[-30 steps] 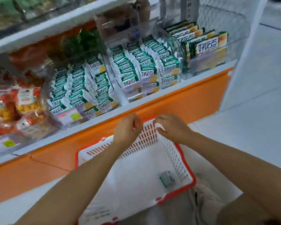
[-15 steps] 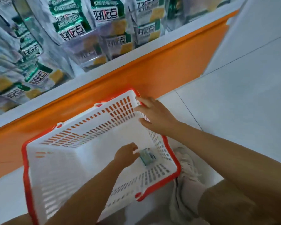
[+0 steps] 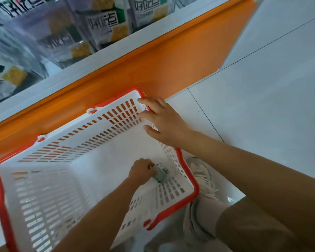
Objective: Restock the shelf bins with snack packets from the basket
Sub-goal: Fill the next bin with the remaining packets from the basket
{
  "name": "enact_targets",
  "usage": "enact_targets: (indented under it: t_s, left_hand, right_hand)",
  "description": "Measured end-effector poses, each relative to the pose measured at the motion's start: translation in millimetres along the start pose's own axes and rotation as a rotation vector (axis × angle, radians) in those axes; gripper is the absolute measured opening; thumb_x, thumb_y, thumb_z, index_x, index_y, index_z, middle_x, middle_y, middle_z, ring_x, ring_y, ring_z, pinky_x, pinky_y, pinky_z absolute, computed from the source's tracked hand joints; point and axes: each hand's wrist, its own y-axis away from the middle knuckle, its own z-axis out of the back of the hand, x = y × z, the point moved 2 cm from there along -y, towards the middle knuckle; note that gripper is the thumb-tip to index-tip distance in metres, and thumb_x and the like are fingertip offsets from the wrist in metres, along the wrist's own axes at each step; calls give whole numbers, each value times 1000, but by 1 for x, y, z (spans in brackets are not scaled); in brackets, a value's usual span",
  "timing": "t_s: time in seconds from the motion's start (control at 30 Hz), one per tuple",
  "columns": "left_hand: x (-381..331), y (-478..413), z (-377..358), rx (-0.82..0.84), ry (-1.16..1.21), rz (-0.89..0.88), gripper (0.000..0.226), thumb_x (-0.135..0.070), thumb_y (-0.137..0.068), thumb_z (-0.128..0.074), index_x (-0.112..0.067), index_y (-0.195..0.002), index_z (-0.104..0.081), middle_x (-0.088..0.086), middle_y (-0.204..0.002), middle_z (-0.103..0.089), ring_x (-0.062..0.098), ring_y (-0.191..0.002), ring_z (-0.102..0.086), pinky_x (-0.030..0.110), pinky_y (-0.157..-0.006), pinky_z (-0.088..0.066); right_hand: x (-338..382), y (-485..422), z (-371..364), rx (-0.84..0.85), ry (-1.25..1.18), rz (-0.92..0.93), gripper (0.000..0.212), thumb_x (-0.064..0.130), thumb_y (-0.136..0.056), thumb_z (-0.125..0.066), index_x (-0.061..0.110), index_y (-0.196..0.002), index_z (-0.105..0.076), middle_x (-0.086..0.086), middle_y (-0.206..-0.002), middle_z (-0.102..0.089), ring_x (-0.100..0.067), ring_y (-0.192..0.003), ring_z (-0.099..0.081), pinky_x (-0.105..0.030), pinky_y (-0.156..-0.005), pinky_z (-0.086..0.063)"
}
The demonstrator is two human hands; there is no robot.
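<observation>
A white basket with a red rim (image 3: 195, 186) stands on the floor in front of the shelf. One small green-and-white snack packet (image 3: 161, 174) lies at the bottom, near the right wall. My left hand (image 3: 141, 171) is deep inside the basket, fingers curled onto the packet's left edge. My right hand (image 3: 165, 120) rests with straight fingers on the basket's far right corner. Clear shelf bins (image 3: 49, 40) above hold green, white and yellow packets (image 3: 105, 24).
The shelf's white edge (image 3: 116, 51) and orange base panel (image 3: 153, 66) run diagonally behind the basket. Pale floor tiles (image 3: 271, 88) spread to the right. My shoe (image 3: 202, 175) and bent knee (image 3: 253, 226) sit close to the basket's right side.
The view tipped down from the shelf toward the basket. My left hand dropped from the rim to the basket floor and closed on the packet. My right hand stayed at the far right corner.
</observation>
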Motion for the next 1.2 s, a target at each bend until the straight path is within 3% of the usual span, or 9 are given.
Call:
enact_targets:
  t_s: [0.13, 0.27, 0.43, 0.53, 0.7, 0.8, 0.9, 1.07, 1.2]
  left_hand:
    - [0, 8, 17, 6, 89, -12, 25, -30, -94, -63, -16, -115, -60, 2, -110, -62, 15, -94, -54, 25, -79, -39]
    - [5, 25, 56, -52, 237, -6, 22, -25, -98, -57, -12, -114, -62, 6, -108, -62, 19, -94, -55, 32, -81, -46]
    - [3, 74, 116, -264, 958, 41, 11, -10, -98, -55, -19, -94, -59, 12, -103, -64, 26, -96, -63, 44, -92, -53]
    - [10, 97, 138, -362, 1266, -43, 26, -11, -96, -58, -27, -116, -57, 7, -115, -67, 29, -99, -70, 48, -82, -58]
    - [13, 130, 153, -206, 1441, -171, 38, -27, -101, -47, -27, -138, -48, 5, -123, -66, 28, -99, -71, 44, -75, -59]
    - [14, 148, 166, -109, 1429, -148, 42, -38, -103, -37, -18, -137, -51, 13, -116, -65, 28, -95, -67, 40, -77, -58]
    - [12, 172, 189, -131, 1248, -226, 43, -38, -106, -30, -14, -128, -58, 11, -112, -68, 26, -100, -65, 40, -89, -53]
    - [16, 222, 233, -531, 1051, -392, 28, -33, -101, -46, -15, -96, -67, 1, -80, -73, 16, -74, -67, 46, -88, -47]
    - [15, 258, 257, -716, 789, -617, 38, -35, -87, -68, -12, -117, -65, 7, -88, -70, 14, -85, -69, 31, -84, -55]
  right_hand:
    - [3, 1, 6, 24, 23, 4, 32, 26, -96, -54, 13, -125, -60, -7, -150, -41, -26, -140, -29, -43, -114, -26]
    - [12, 1, 14, 90, 41, 51, 34, 28, -98, -49, 19, -131, -56, -2, -153, -37, -20, -146, -18, -38, -117, -11]
    - [30, -1, 20, 205, 2, 105, 41, 14, -97, -51, 23, -137, -50, 5, -146, -45, -14, -140, -28, -34, -117, -15]
    - [45, -3, 25, 261, -87, 89, 53, 11, -94, -58, 25, -143, -43, 6, -152, -38, -13, -142, -27, -33, -118, -18]
    - [79, -20, 37, 259, -270, 200, 50, 24, -86, -73, 28, -133, -55, 6, -152, -39, -11, -139, -30, -26, -106, -28]
    - [103, -32, 51, 240, -336, 246, 38, 24, -85, -74, 23, -122, -62, 4, -135, -56, -14, -126, -47, -28, -100, -40]
    - [123, -42, 74, 207, -363, 262, 30, 29, -86, -73, 23, -114, -64, 12, -107, -63, -1, -97, -55, -18, -78, -43]
    - [144, -60, 108, -4, -232, 244, 34, 36, -88, -69, 25, -119, -64, 4, -108, -61, -12, -101, -50, -30, -81, -43]
    - [176, -70, 126, -109, -215, 304, 36, 36, -88, -70, 24, -122, -64, 4, -109, -61, -13, -105, -51, -34, -85, -43]
